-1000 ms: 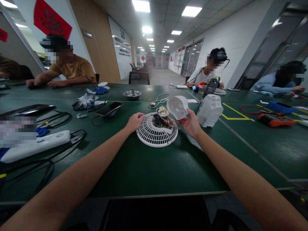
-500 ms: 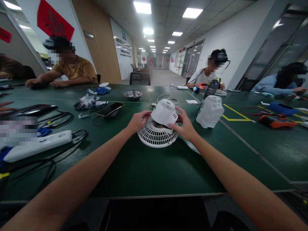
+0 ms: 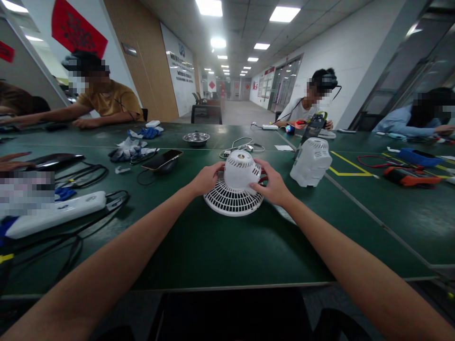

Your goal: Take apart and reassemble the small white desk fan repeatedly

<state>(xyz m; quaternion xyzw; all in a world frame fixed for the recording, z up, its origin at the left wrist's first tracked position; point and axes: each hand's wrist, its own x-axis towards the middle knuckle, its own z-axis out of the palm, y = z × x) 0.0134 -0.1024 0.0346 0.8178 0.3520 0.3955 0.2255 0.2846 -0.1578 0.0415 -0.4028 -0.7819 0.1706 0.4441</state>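
Note:
A white vented motor cover (image 3: 241,171) stands upright over the middle of a round white fan grille (image 3: 231,202) lying on the green table. My right hand (image 3: 273,183) grips the cover's right side, thumb in front and fingers behind. At the cover's left side, my left hand (image 3: 209,179) has its fingers curled against the lower edge. The motor parts are hidden beneath the cover. Behind it lies a pale cable (image 3: 245,144) with a plug.
Right of my hands stands a white plastic housing (image 3: 311,163), with an orange multimeter (image 3: 410,176) farther right. A phone (image 3: 163,161), gloves (image 3: 131,150), a metal bowl (image 3: 196,138) and a power strip (image 3: 59,215) lie on the left. Other people sit around the table.
My right hand has brought the cover from the right, turned it over and lowered it over the motor parts. My left hand has moved in against the cover's left side.

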